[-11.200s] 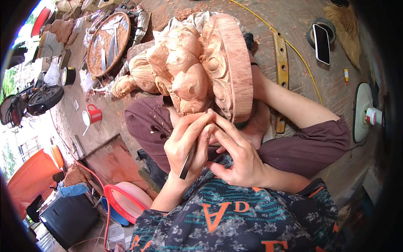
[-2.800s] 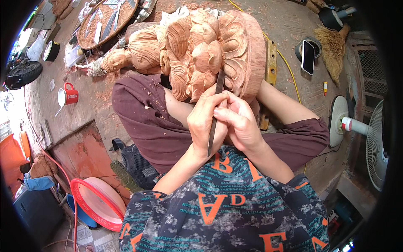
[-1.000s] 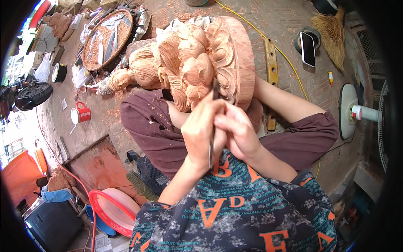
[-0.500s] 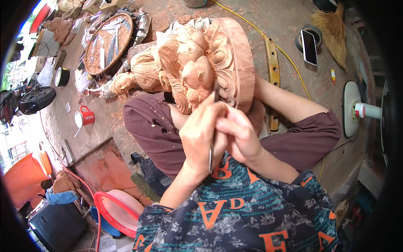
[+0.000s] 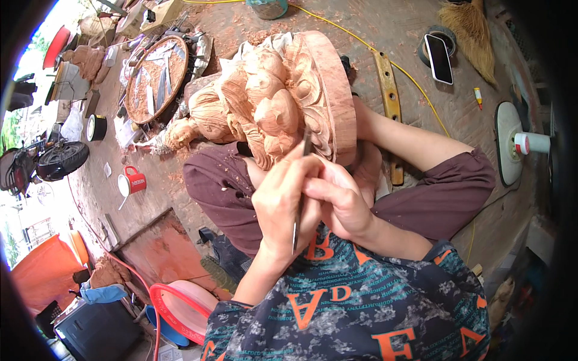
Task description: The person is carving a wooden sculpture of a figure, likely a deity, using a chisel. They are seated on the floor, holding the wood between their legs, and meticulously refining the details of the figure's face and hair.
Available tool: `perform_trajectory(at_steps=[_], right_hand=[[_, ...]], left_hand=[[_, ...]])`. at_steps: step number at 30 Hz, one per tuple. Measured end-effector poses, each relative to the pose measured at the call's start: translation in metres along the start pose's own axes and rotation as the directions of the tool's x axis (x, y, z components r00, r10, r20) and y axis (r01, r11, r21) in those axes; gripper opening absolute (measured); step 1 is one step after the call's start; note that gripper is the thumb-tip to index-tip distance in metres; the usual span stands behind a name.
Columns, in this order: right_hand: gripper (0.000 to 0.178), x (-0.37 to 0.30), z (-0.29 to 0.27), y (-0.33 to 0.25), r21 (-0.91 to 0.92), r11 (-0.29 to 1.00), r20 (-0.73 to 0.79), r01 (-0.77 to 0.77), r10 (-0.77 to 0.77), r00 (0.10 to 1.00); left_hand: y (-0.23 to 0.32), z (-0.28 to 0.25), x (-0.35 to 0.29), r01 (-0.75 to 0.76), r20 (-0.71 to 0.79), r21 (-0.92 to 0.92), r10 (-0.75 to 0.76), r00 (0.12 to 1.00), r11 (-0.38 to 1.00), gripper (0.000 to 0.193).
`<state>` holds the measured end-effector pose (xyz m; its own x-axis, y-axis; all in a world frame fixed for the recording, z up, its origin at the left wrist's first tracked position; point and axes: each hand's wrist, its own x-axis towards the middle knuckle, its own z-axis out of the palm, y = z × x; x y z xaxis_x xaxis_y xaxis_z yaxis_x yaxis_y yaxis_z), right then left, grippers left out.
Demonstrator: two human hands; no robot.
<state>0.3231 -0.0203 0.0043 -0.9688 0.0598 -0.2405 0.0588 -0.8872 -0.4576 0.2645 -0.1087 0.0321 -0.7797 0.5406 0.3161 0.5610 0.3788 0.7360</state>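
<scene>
A reddish wooden figure carving (image 5: 274, 114) lies on its side in front of me, its head to the left and its thick round base (image 5: 337, 96) to the right. Both my hands are closed together around a slim metal carving chisel (image 5: 295, 231). My left hand (image 5: 280, 195) grips the shaft, while my right hand (image 5: 346, 201) presses in from the side with its thumb across. The chisel's upper end reaches the carved petals near the base; whether its edge touches the wood I cannot tell. Its lower end points back toward my shirt.
My crossed legs flank the carving. A round tray (image 5: 155, 108) of chisels stands at upper left, with a red mug (image 5: 133, 180) below it. To the right lie a yellow level (image 5: 388, 90), a phone (image 5: 439, 59), a straw broom (image 5: 466, 42) and a fan (image 5: 509, 144). A yellow cord (image 5: 415, 90) crosses the floor.
The view has shifted slightly, so the surroundings sit a little differently. The chisel leans slightly more, its lower end further left. Both hands keep their hold on it.
</scene>
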Motion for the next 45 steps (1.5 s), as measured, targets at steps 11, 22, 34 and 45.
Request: perform_trajectory(at_steps=[11,22,34,45], right_hand=[[0.024,0.015,-0.014,-0.004,0.131,0.989,0.065,-0.066,0.058,0.996],[0.026,-0.005,-0.001,-0.005,0.141,0.989,0.034,-0.038,0.034,0.999],[0.028,0.02,-0.014,-0.004,0.229,0.966,0.106,-0.117,0.095,0.99],[0.018,0.0,-0.004,-0.011,0.049,0.996,0.024,-0.076,0.075,0.997]], left_hand=[[-0.004,-0.001,0.013,-0.031,0.111,0.118,0.018,0.994,0.993,0.021],[0.015,-0.012,0.015,-0.093,0.13,0.144,0.075,0.989,0.985,0.019],[-0.002,-0.009,0.029,-0.117,0.168,0.219,0.081,0.982,0.969,0.021],[0.002,-0.011,0.013,-0.125,0.155,0.096,0.109,0.982,0.988,0.026]])
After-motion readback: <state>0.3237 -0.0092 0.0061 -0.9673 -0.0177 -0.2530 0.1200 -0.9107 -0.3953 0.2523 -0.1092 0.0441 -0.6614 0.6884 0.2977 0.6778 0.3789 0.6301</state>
